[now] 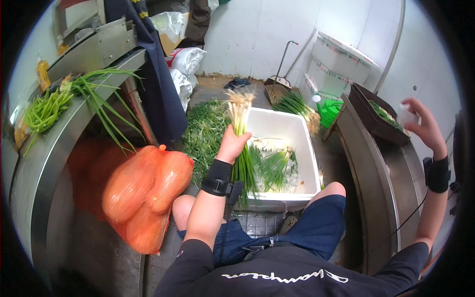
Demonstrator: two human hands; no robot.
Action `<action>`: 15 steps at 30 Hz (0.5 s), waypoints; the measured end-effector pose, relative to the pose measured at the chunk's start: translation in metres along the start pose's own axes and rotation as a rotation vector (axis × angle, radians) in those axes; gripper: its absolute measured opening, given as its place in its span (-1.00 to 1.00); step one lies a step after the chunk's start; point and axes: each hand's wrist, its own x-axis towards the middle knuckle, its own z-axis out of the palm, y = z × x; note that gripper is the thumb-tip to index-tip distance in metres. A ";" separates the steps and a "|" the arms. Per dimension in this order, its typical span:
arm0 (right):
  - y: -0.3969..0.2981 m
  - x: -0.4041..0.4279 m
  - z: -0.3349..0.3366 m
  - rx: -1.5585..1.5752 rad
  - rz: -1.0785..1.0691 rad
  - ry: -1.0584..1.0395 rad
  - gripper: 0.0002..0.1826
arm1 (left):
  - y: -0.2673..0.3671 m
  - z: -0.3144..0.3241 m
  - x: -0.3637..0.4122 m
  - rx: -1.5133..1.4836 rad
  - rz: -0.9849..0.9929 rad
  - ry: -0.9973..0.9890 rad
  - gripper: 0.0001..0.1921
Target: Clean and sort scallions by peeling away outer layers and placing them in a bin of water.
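A bunch of spring onions [241,148] stands upright in my left hand [232,143], its pale roots up and its green leaves hanging down. Behind and right of it, a white foam box [284,122] holds loose spring onions [276,167] in its bottom. My right hand [426,126] is raised at the far right, thumb and fingers apart. A small translucent thing [407,116] shows between them; whether they grip it is unclear. Just left of that hand, a dark tray [371,96] with greens inside rests on a metal bench [399,178].
Orange mesh sacks [148,189] sit at my left by a steel counter [70,144] bearing greens [48,111]. A heap of green leaves [206,137] covers the floor. Behind the box are more spring onions [293,104], a dustpan [276,87], a green watering can [330,112] and stacked foam boxes [334,67].
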 end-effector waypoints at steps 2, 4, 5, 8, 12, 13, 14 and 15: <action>-0.048 0.032 0.001 -0.017 -0.194 0.057 -0.38 | -0.005 -0.015 0.002 0.037 0.020 -0.016 -0.62; -0.101 0.065 0.002 -0.002 -0.396 0.091 -0.37 | 0.003 -0.022 -0.002 0.045 0.098 0.008 -0.67; -0.130 0.083 0.004 0.006 -0.508 0.117 -0.37 | 0.012 -0.026 -0.004 0.131 0.091 0.083 -0.67; -0.211 0.132 0.010 0.012 -0.867 0.121 -0.43 | 0.008 -0.028 -0.005 0.272 0.133 0.258 -0.62; -0.346 0.179 0.057 0.438 -1.250 0.152 -0.52 | 0.007 -0.030 -0.012 0.215 0.207 0.285 -0.60; -0.384 0.183 0.071 0.542 -1.313 0.128 -0.54 | 0.007 -0.028 -0.013 0.158 0.233 0.261 -0.62; -0.425 0.185 0.087 0.572 -1.363 0.148 -0.54 | 0.005 -0.036 -0.016 0.053 0.138 0.214 -0.64; -0.461 0.184 0.101 0.591 -1.404 0.169 -0.54 | 0.002 -0.039 -0.016 0.030 0.132 0.240 -0.67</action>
